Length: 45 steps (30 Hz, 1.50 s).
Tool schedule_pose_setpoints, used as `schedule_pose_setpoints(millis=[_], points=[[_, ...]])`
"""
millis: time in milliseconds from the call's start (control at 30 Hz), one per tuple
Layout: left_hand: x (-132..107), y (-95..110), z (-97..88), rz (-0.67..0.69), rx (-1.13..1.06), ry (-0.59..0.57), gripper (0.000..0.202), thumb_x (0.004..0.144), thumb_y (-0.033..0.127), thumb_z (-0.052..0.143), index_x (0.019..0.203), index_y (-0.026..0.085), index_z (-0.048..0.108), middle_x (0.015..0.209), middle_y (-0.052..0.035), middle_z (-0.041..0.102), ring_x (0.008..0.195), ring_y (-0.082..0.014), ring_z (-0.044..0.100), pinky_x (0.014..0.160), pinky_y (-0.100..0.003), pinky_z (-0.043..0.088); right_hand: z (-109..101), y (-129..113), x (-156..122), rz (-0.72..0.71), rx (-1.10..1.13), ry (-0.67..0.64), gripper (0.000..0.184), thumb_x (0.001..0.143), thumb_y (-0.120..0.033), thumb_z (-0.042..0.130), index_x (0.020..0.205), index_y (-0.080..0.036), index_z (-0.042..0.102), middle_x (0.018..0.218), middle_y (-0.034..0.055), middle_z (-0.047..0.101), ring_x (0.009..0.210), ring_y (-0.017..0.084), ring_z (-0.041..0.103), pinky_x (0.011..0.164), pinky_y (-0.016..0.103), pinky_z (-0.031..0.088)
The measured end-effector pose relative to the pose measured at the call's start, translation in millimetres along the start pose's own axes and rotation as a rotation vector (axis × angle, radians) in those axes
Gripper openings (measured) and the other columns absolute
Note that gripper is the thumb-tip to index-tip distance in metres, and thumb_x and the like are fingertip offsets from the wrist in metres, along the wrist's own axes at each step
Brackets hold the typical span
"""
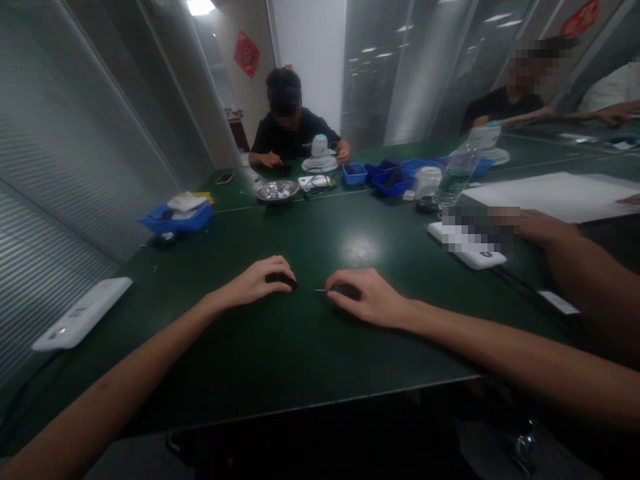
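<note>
My right hand (367,297) rests low over the green table (280,353), its thumb and forefinger pinched on a thin metallic pin-like piece (321,290). The piece sticks out to the left, toward my other hand. Across a small gap, my left hand (265,280) is curled, with thumb and fingertips brought close together. Something dark and very small shows at those fingertips; what it is I cannot make out. The two hands do not touch.
White power banks or strips (85,313) lie at far left and right. A blue tray (180,217), a metal bowl (277,191), a plastic bottle (457,170) and a small fan (320,157) stand farther back. Another person's arm (555,233) reaches in at right; a person sits opposite.
</note>
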<state>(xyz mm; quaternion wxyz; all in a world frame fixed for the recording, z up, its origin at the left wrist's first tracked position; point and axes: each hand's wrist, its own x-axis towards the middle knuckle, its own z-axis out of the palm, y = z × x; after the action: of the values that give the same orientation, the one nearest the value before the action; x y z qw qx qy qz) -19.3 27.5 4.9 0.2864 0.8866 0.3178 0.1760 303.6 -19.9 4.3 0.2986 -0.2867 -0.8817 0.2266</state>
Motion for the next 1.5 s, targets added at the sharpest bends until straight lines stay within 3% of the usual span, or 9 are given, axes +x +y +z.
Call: schedule_pose_setpoints(millis=[267, 433, 700, 867, 1033, 1167, 1267, 1400, 1500], points=[[-66.6, -113.7, -83.7, -0.387, 0.302, 0.376, 0.055, 0.089, 0.068, 0.062, 0.116, 0.023, 0.076, 0.119, -0.0099, 0.069, 0.111, -0.0296, 0.064, 0.099, -0.042, 0.049, -0.9, 0.5, 0.6, 0.002, 0.016, -0.028, 0.020, 0.102, -0.033, 0.061, 0.112, -0.019, 0.069, 0.101, 0.0039, 0.073, 0.079, 0.014, 0.066, 0.071, 0.027, 0.050], [-105.2, -147.3, -111.2, -0.430, 0.377, 0.415, 0.061, 0.087, 0.073, 0.060, 0.117, 0.024, 0.078, 0.117, -0.0102, 0.069, 0.107, -0.0302, 0.065, 0.101, -0.043, 0.048, -0.5, 0.8, 1.2, 0.008, -0.002, -0.032, 0.019, 0.101, -0.034, 0.061, 0.111, -0.019, 0.069, 0.100, 0.0030, 0.073, 0.077, 0.014, 0.066, 0.070, 0.027, 0.049], [-112.1, -153.7, -126.7, -0.332, 0.479, 0.291, 0.058, 0.094, 0.067, 0.051, 0.123, 0.024, 0.077, 0.108, -0.0114, 0.065, 0.098, -0.0289, 0.064, 0.092, -0.043, 0.051, 1.0, 3.6, -0.1, -0.002, -0.024, -0.033, 0.021, 0.102, -0.035, 0.061, 0.112, -0.019, 0.069, 0.099, 0.0036, 0.074, 0.078, 0.015, 0.066, 0.072, 0.028, 0.049], [-110.9, -146.1, -128.0, -0.398, 0.423, 0.273, 0.059, 0.091, 0.067, 0.054, 0.126, 0.025, 0.075, 0.113, -0.0113, 0.069, 0.101, -0.0299, 0.065, 0.093, -0.043, 0.051, 0.2, 2.5, 0.4, 0.005, -0.014, -0.046, 0.021, 0.102, -0.035, 0.060, 0.113, -0.019, 0.069, 0.100, 0.0035, 0.073, 0.081, 0.015, 0.066, 0.075, 0.029, 0.050], [-111.9, -130.4, -129.6, -0.574, 0.339, 0.323, 0.072, 0.082, 0.069, 0.065, 0.135, 0.020, 0.070, 0.104, -0.0094, 0.075, 0.089, -0.0283, 0.069, 0.082, -0.037, 0.053, -0.2, 1.5, 0.4, 0.013, -0.034, -0.049, 0.022, 0.102, -0.036, 0.060, 0.112, -0.019, 0.069, 0.096, 0.0027, 0.072, 0.077, 0.014, 0.065, 0.071, 0.028, 0.048], [-112.1, -122.5, -134.1, -0.609, 0.343, 0.403, 0.067, 0.082, 0.071, 0.065, 0.120, 0.017, 0.076, 0.113, -0.0077, 0.076, 0.099, -0.0267, 0.067, 0.091, -0.035, 0.049, 0.9, 2.9, 0.0, 0.008, -0.028, -0.054, 0.022, 0.102, -0.036, 0.060, 0.114, -0.019, 0.068, 0.100, 0.0031, 0.073, 0.079, 0.015, 0.066, 0.073, 0.028, 0.049], [-110.9, -123.3, -134.8, -0.656, 0.368, 0.499, 0.063, 0.084, 0.069, 0.065, 0.118, 0.017, 0.077, 0.111, -0.0056, 0.077, 0.098, -0.0247, 0.067, 0.091, -0.033, 0.049, 1.0, 3.0, 0.2, 0.015, -0.026, -0.055, 0.021, 0.102, -0.036, 0.060, 0.113, -0.020, 0.068, 0.099, 0.0032, 0.073, 0.078, 0.015, 0.066, 0.072, 0.028, 0.048], [-107.3, -129.4, -131.4, -0.656, 0.204, 0.601, 0.066, 0.085, 0.062, 0.069, 0.128, 0.012, 0.071, 0.105, -0.0074, 0.078, 0.082, -0.0199, 0.070, 0.080, -0.030, 0.053, 0.4, 2.2, 0.3, 0.007, -0.023, -0.044, 0.021, 0.102, -0.035, 0.060, 0.113, -0.019, 0.069, 0.098, 0.0033, 0.073, 0.076, 0.014, 0.065, 0.071, 0.028, 0.048], [-103.8, -130.6, -128.9, -0.679, 0.135, 0.637, 0.061, 0.085, 0.056, 0.073, 0.125, 0.009, 0.073, 0.106, -0.0090, 0.079, 0.083, -0.0197, 0.072, 0.081, -0.030, 0.054, -0.1, 1.9, 0.2, 0.016, -0.016, -0.057, 0.021, 0.102, -0.036, 0.060, 0.113, -0.019, 0.069, 0.098, 0.0029, 0.072, 0.076, 0.014, 0.065, 0.070, 0.027, 0.047]])
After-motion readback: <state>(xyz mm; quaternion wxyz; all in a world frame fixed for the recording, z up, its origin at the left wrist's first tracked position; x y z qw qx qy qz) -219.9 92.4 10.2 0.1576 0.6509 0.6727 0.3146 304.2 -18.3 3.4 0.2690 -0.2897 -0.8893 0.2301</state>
